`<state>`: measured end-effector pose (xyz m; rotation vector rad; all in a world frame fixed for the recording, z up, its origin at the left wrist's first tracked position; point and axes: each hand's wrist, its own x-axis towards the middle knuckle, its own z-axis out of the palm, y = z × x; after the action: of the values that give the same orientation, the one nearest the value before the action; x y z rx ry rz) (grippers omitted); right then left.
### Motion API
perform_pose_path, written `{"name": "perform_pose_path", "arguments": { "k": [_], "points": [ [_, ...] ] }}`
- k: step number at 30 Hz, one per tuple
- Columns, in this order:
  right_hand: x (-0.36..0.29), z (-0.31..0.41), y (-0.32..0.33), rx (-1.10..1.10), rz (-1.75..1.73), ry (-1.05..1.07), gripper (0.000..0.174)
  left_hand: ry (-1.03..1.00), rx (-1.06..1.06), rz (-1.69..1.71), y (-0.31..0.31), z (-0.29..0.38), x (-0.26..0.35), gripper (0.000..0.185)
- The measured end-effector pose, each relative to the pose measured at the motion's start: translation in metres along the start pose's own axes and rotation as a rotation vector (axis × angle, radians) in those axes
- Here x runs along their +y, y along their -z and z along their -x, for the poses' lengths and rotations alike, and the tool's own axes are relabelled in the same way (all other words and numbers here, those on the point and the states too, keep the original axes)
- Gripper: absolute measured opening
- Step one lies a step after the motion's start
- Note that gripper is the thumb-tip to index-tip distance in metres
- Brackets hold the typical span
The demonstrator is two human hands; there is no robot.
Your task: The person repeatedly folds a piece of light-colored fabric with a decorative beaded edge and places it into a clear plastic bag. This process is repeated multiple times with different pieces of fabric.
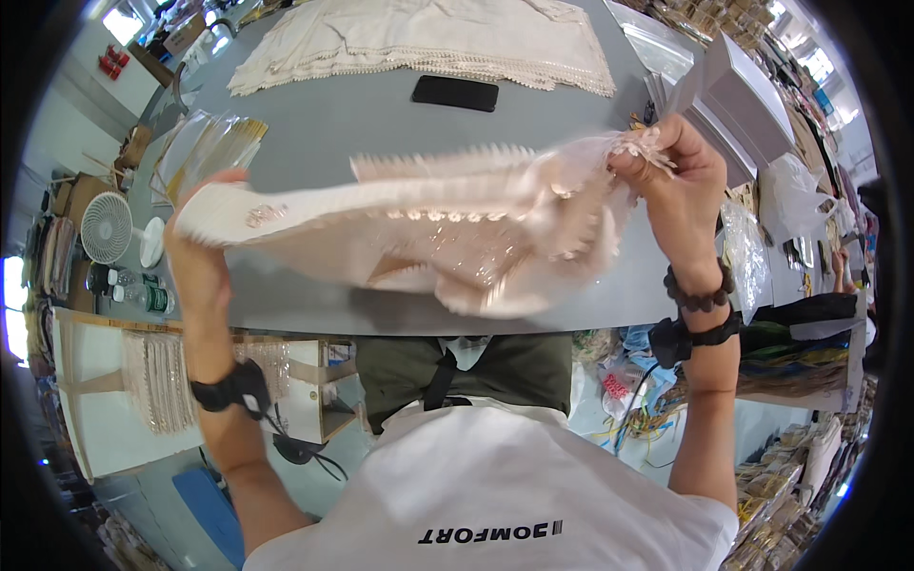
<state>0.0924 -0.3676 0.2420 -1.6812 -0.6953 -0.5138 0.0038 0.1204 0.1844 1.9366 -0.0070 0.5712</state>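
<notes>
A pale pink cloth [457, 243] with scalloped edges and shiny dots is stretched between my hands above the grey table [321, 135], blurred by motion. My left hand [203, 221] grips its flat, whitish end, which bears a small embroidered motif; the fingers are partly hidden by the fabric. At the other end, my right hand [675, 168] pinches a gathered edge between thumb and fingers. The middle of the cloth hangs in loose folds. Beyond it, a black smartphone [455, 93] lies on the table, just in front of a spread stack of cream cloths [428, 43] with trimmed edges.
Clear plastic sleeves [214, 150] lie at the left, near a white fan [107, 227] and water bottles [146, 298]. White boxes [742, 107] and a plastic bag [792, 200] stand at the right. Below the table's near edge is a white cabinet [121, 392] with hanging trim.
</notes>
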Motion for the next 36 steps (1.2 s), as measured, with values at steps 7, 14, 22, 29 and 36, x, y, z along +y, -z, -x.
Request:
{"name": "perform_pose_path", "arguments": {
  "k": [7, 14, 22, 29, 36],
  "points": [
    [0.036, -0.065, 0.016, -0.013, 0.268, 0.328, 0.013, -0.010, 0.358, 0.378, 0.046, -0.085, 0.029, 0.031],
    [0.071, -0.128, 0.000, 0.292, -0.106, -0.118, 0.020, 0.035, 0.113, 0.267, 0.005, -0.148, 0.022, 0.033],
    [0.050, 0.016, 0.060, 0.273, 0.375, 0.094, 0.023, -0.297, 0.124, -0.218, 0.018, -0.027, 0.036, 0.041],
    [0.088, 0.156, 0.054, -0.269, 0.390, -0.240, 0.010, -0.003, -0.481, -0.324, -0.033, 0.080, -0.036, 0.033],
    [0.132, 0.142, 0.068, -0.520, 0.448, -0.503, 0.025, 0.327, -0.619, -0.505, -0.038, 0.054, -0.094, 0.032]
  ]
}}
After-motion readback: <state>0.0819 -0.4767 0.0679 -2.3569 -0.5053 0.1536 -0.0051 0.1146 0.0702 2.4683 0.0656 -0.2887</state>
